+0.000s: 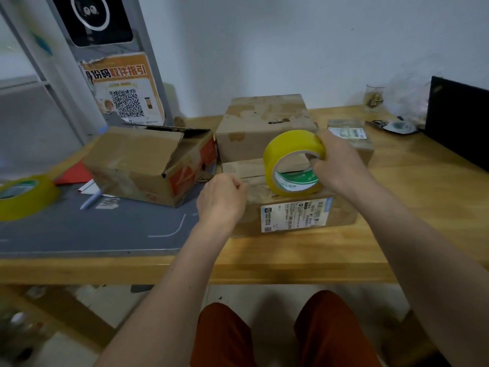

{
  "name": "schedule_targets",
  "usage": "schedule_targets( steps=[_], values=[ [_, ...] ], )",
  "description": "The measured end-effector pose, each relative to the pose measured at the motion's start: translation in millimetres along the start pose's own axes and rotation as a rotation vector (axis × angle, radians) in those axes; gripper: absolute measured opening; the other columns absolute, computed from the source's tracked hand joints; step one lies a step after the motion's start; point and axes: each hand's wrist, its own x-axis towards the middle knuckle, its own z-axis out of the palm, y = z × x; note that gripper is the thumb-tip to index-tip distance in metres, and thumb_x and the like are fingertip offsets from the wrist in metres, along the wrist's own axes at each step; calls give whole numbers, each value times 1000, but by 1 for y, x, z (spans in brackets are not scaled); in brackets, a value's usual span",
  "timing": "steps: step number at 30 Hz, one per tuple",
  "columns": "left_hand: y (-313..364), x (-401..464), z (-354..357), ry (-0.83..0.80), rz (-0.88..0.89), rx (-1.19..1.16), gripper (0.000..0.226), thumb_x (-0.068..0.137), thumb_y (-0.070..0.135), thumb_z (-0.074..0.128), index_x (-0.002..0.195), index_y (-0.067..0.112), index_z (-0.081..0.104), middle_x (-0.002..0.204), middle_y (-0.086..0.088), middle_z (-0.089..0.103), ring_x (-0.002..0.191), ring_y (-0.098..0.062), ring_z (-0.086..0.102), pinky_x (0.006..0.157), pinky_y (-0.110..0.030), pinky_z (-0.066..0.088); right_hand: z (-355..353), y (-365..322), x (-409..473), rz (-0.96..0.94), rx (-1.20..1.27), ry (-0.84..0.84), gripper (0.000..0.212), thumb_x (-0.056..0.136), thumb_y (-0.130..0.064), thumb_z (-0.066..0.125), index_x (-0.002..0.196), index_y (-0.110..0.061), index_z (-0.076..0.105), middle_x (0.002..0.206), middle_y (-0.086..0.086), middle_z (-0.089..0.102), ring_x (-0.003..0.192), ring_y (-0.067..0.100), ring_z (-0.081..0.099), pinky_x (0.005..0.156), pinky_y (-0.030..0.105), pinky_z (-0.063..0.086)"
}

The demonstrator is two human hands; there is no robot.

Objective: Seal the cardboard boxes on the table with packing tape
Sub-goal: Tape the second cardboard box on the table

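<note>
Three boxes: you have the near box (291, 207) right in front of you on the wooden table (412, 213), a taller closed box (262, 123) behind it, and an open-flapped box (150, 165) to the left on the grey mat (105, 229).
Right hand: your right hand (338, 165) grips the yellow tape roll (293, 162), fingers hooked through its core, the roll standing on edge atop the near box.
Left hand: your left hand (222, 200) is curled at the near box's left top edge; it seems to pinch a tape end, but you cannot tell from this blurred view.
Around: a second tape roll (23, 194) lies at the far left, a pen (91, 200) and red paper (74, 173) beside the open-flapped box.
Right side: a flat parcel (349, 133), keys (391, 125), a glass (374, 98) and a dark laptop edge (460, 120).
Hidden: your right hand covers part of the flat parcel; the second tape roll and the laptop are cut off by the frame.
Label: print on the near box's shipping label (296, 214) is too small to read.
</note>
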Motion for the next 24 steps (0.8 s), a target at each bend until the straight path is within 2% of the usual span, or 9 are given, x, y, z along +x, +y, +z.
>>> schedule_targets(
  steps=[3, 5, 10, 13, 17, 19, 21, 22, 24],
  values=[
    [0, 2, 2, -4, 13, 79, 46, 98, 26, 52, 53, 19, 46, 56, 0, 45, 54, -22, 48, 51, -34, 36, -3, -8, 0, -44, -122, -11, 26, 93, -9, 52, 119, -10, 48, 91, 6, 50, 87, 29, 49, 73, 39, 43],
    [0, 3, 3, 3, 28, 138, 43, 96, 21, 51, 53, 18, 48, 57, -1, 46, 55, -23, 47, 51, -33, 33, -2, -12, 0, -77, -185, 2, 31, 92, -8, 52, 123, -9, 46, 86, 6, 49, 82, 30, 49, 69, 39, 41],
    [3, 2, 8, 27, 89, 284, 22, 95, 19, 53, 87, 9, 70, 88, -8, 66, 73, -26, 51, 64, -35, 37, 1, -16, 0, -108, -239, 28, 32, 92, -5, 53, 123, -10, 45, 74, 2, 47, 76, 32, 55, 65, 40, 43],
    [2, 3, 12, 60, 106, 310, 20, 95, 20, 53, 91, 8, 70, 88, -9, 68, 72, -26, 49, 67, -36, 36, 3, -15, 0, -110, -238, 44, 32, 92, -4, 52, 123, -10, 45, 73, 2, 48, 75, 32, 55, 64, 40, 42],
    [2, -2, 10, 63, 116, 300, 18, 96, 22, 52, 83, 11, 60, 89, -11, 69, 70, -28, 49, 68, -36, 35, 3, -14, -1, -111, -225, 55, 34, 92, -3, 52, 124, -10, 45, 68, -4, 42, 73, 29, 52, 62, 37, 38],
    [4, -7, 6, 67, 124, 273, 13, 98, 25, 52, 103, 13, 56, 97, -9, 67, 78, -31, 55, 71, -36, 33, 3, -14, -2, -107, -221, 59, 35, 92, -3, 52, 126, -10, 44, 69, -5, 41, 73, 28, 50, 62, 35, 36],
    [3, -8, 2, 69, 118, 282, 56, 97, 32, 58, 145, 17, 33, 108, -9, 61, 96, -32, 61, 73, -36, 35, 3, -13, -3, -104, -221, 61, 35, 93, -4, 53, 126, -10, 43, 69, -5, 40, 73, 27, 49, 60, 34, 34],
    [0, -6, -2, 67, 104, 274, 76, 95, 37, 62, 153, 20, 17, 118, -10, 56, 104, -31, 60, 75, -36, 36, 3, -13, -3, -100, -221, 61, 35, 93, -4, 52, 126, -9, 43, 69, -5, 40, 73, 27, 49, 59, 34, 33],
    [-7, -3, -9, 93, 60, 244, 90, 91, 42, 68, 156, 22, 9, 132, -12, 44, 113, -31, 53, 80, -36, 37, 4, -12, -2, -93, -219, 58, 33, 93, -4, 52, 125, -9, 43, 69, -5, 40, 74, 27, 49, 61, 35, 34]
  ],
)
